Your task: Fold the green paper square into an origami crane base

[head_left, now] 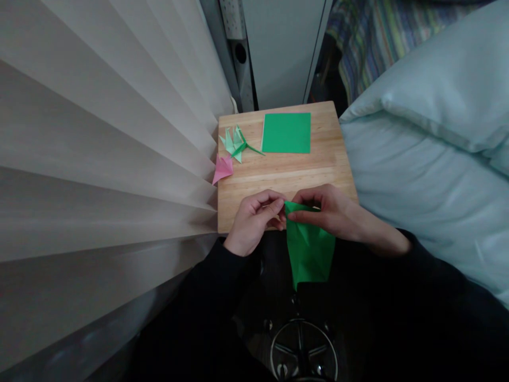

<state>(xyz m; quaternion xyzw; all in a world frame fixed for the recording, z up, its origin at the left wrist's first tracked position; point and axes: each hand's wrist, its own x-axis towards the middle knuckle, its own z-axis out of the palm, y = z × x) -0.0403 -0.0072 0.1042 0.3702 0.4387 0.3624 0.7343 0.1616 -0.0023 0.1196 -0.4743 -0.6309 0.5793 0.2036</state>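
Pinching the top corner of a folded dark green paper piece point(308, 249), both hands meet right at the near edge of the small light wooden table point(284, 172). The left hand point(254, 220) has its fingertips closed on the paper's upper left tip, and the right hand point(330, 212) grips the same top edge from the other side. Most of the folded piece hangs down off the table's near edge, over the dark lap.

Further back on the table, near its left edge, there's a pink folded paper flower point(221, 167), and just behind that a pale green folded paper flower with a darker green stem point(236, 142). At the table's far side lies a flat green square paper sheet point(286, 132), close beside the stem tip but I can't tell if they touch. Right of the table is a pale blue pillow point(429, 138), left of it a white pleated curtain point(99, 159).
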